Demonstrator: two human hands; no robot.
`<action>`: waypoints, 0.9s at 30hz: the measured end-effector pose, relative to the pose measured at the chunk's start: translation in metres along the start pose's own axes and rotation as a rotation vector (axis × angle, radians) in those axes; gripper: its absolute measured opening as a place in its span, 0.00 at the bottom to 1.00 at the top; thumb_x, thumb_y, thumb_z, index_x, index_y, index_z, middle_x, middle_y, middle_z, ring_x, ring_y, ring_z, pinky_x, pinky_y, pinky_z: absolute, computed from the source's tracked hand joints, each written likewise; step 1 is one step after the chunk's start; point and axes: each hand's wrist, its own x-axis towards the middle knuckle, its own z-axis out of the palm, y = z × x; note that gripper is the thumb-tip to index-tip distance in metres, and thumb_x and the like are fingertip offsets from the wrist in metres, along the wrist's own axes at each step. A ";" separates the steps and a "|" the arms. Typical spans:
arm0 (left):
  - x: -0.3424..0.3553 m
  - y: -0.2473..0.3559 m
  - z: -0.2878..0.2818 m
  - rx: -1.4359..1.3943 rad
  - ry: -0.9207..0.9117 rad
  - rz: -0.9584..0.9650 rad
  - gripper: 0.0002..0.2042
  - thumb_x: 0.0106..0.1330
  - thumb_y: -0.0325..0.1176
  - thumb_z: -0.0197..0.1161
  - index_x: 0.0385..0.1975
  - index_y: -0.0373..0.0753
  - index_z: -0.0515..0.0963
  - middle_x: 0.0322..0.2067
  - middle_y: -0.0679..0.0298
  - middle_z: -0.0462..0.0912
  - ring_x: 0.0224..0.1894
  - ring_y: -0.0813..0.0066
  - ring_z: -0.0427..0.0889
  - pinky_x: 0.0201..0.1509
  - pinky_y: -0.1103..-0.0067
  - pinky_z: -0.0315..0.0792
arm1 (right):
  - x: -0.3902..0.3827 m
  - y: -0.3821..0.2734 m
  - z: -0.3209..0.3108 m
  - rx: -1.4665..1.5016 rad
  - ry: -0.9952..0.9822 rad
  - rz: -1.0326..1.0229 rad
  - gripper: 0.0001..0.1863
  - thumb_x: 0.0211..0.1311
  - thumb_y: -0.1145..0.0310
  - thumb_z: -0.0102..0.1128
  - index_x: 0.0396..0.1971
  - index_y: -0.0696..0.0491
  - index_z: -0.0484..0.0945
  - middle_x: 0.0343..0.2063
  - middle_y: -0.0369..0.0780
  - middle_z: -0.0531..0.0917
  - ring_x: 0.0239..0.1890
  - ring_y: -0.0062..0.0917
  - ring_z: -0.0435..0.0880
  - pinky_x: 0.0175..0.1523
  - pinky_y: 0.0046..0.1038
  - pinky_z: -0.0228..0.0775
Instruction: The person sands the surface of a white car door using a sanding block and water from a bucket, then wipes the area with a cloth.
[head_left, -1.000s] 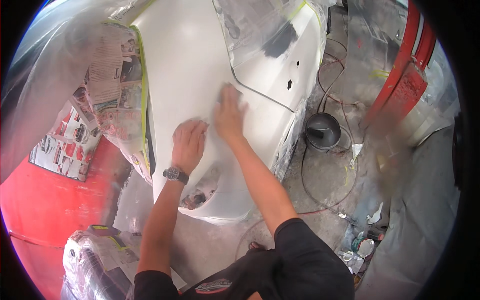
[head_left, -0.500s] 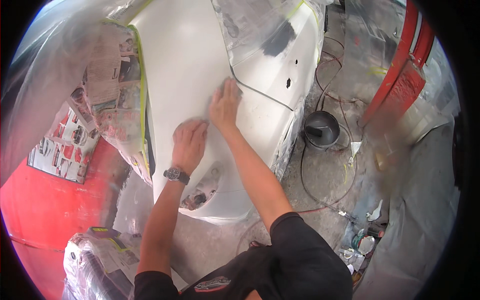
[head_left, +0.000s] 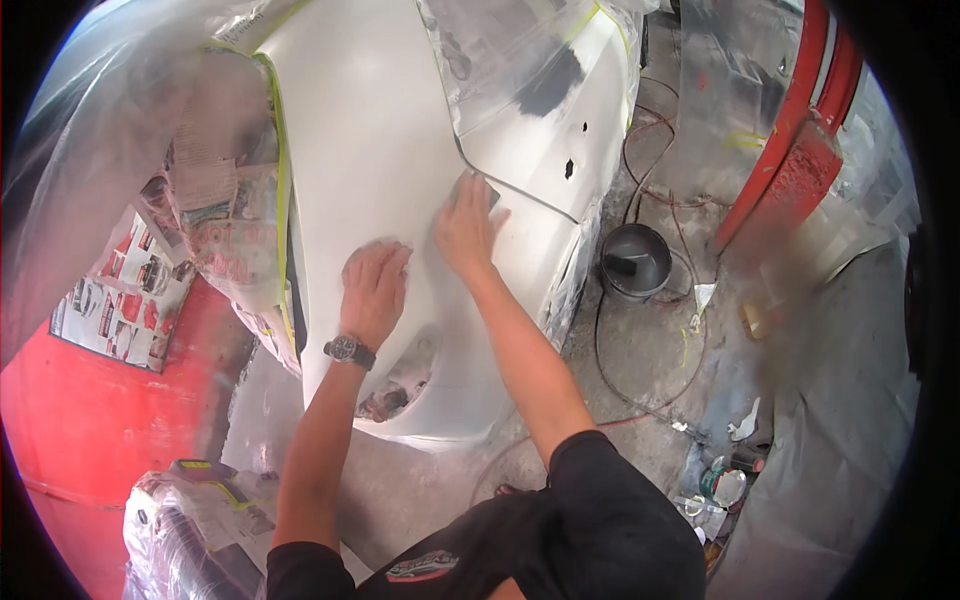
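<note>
A white car body panel [head_left: 365,130], with a dark seam running along its right part, lies in front of me. My right hand [head_left: 468,228] presses a dark grey sanding pad [head_left: 492,197] against it close to that seam, fingers together over the pad and thumb out to the side. The pad is mostly hidden under the fingers. My left hand [head_left: 373,288] rests flat on the panel to the left and nearer, fingers stretched out, with a watch on the wrist. Below it is an oval opening [head_left: 400,385] in the panel.
Newspaper masking [head_left: 235,225] and plastic sheeting [head_left: 90,190] line the left side, beside a red car panel [head_left: 110,420]. On the floor at right stand a black bucket [head_left: 636,262] and a looping hose [head_left: 600,350]. A red post [head_left: 790,150] rises at far right.
My right hand has slid slightly right and nearer along the seam, with the pad showing more beside its fingers. My left hand has barely moved. The view has shifted slightly.
</note>
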 end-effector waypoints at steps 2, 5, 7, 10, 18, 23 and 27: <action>0.004 0.005 0.002 -0.006 -0.002 0.004 0.19 0.61 0.21 0.63 0.52 0.43 0.79 0.54 0.62 0.78 0.60 0.57 0.75 0.65 0.61 0.66 | 0.012 -0.002 0.004 0.163 0.048 -0.057 0.35 0.73 0.62 0.47 0.74 0.62 0.53 0.75 0.54 0.56 0.78 0.47 0.53 0.75 0.62 0.44; 0.000 0.004 -0.001 -0.009 -0.011 -0.005 0.20 0.61 0.21 0.63 0.53 0.43 0.79 0.54 0.62 0.78 0.60 0.57 0.74 0.65 0.61 0.66 | 0.002 0.033 0.007 0.189 0.055 -0.247 0.33 0.74 0.64 0.46 0.75 0.60 0.54 0.76 0.53 0.54 0.79 0.45 0.52 0.76 0.61 0.43; -0.009 0.002 -0.002 -0.020 -0.007 0.006 0.20 0.61 0.22 0.63 0.54 0.43 0.79 0.54 0.62 0.78 0.59 0.57 0.74 0.65 0.61 0.66 | -0.013 0.054 -0.001 0.032 -0.026 -0.264 0.32 0.74 0.65 0.46 0.74 0.60 0.55 0.77 0.52 0.54 0.79 0.45 0.51 0.76 0.61 0.43; -0.003 -0.003 0.006 -0.043 0.016 0.019 0.21 0.61 0.20 0.61 0.54 0.42 0.79 0.52 0.59 0.78 0.59 0.57 0.74 0.63 0.61 0.68 | -0.059 0.028 0.009 -0.024 0.059 -0.358 0.34 0.73 0.63 0.48 0.75 0.57 0.56 0.77 0.48 0.55 0.79 0.42 0.52 0.76 0.61 0.44; 0.018 -0.051 -0.015 -0.284 -0.099 -0.008 0.22 0.58 0.14 0.56 0.52 0.39 0.78 0.42 0.57 0.78 0.48 0.58 0.78 0.54 0.61 0.71 | -0.117 0.029 -0.002 0.012 -0.165 -0.569 0.37 0.70 0.59 0.53 0.76 0.55 0.55 0.75 0.49 0.58 0.78 0.43 0.53 0.73 0.68 0.44; 0.090 -0.050 -0.034 0.027 -0.075 0.286 0.15 0.58 0.26 0.63 0.46 0.42 0.79 0.42 0.62 0.80 0.48 0.57 0.80 0.59 0.62 0.70 | -0.102 0.001 0.017 0.016 0.011 -0.395 0.38 0.71 0.58 0.51 0.76 0.56 0.54 0.75 0.51 0.57 0.78 0.45 0.54 0.74 0.68 0.41; 0.092 -0.063 -0.020 0.027 -0.091 0.313 0.19 0.52 0.28 0.69 0.47 0.41 0.78 0.45 0.58 0.76 0.53 0.53 0.75 0.63 0.64 0.69 | -0.190 -0.001 0.008 0.074 -0.336 -0.876 0.34 0.69 0.61 0.49 0.74 0.56 0.61 0.74 0.47 0.64 0.77 0.38 0.58 0.75 0.66 0.40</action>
